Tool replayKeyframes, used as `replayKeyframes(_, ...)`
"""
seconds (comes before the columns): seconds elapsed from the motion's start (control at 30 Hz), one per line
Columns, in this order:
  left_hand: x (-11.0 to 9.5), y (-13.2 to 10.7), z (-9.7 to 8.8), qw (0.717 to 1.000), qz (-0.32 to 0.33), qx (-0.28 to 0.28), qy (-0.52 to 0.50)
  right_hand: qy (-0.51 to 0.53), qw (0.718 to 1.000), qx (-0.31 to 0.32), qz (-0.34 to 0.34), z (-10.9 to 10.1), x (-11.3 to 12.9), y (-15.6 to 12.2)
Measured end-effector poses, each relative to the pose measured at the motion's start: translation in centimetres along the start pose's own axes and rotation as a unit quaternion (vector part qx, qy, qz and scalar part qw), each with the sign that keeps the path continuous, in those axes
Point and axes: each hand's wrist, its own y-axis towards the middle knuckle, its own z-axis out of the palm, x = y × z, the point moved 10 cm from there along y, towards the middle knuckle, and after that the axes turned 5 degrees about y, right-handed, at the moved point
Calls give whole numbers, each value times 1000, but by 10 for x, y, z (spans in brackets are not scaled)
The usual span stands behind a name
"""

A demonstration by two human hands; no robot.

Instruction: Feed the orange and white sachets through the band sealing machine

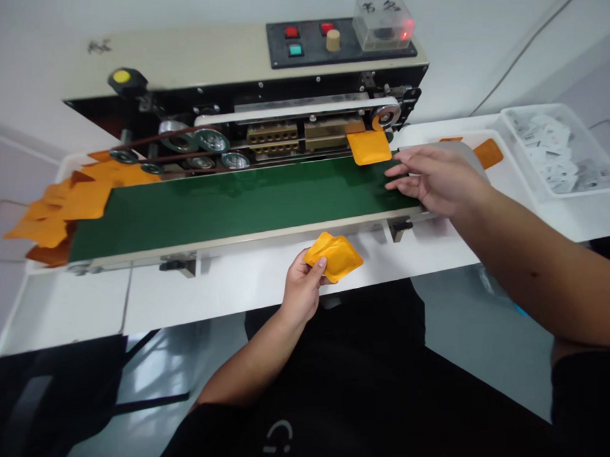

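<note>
Orange pouches [59, 209] lie heaped at the left end of the green belt [234, 207]. The left hand [302, 288] pinches a pouch [334, 256] between thumb and fingers, just below the belt's front edge. Another pouch [369, 147] sits on the belt's back edge, near the spread right hand [438, 180].

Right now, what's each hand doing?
Left hand: closed, holding an orange pouch.
Right hand: open, empty, fingers spread at the end of the green conveyor belt.
</note>
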Motion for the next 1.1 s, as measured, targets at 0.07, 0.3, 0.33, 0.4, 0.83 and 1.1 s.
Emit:
replayKeyframes(0.07, -1, -1, 1, 1000, 0, 0, -2, -24, 999, 5, -21, 0, -5, -22)
replayKeyframes(0.3, -4, -3, 13, 1000, -2, 2, -9, -146, 980, 95, -100, 25, -59, -95)
replayKeyframes(0.33, -4, -4, 16, 1000, -1, 5, -14, -172, 973, 105, -109, 31, -68, -103)
replayKeyframes(0.4, -3, -5, 21, 1000, 1, 8, -21, -216, 961, 112, -134, 40, -81, -114)
replayKeyframes(0.83, -4, -18, 22, 1000, 8, -4, -10, -113, 982, 73, -134, 30, -112, -122)
replayKeyframes(1.1, -3, -17, 10, 1000, 13, -15, -11, 33, 994, 26, -99, 5, -91, -116)
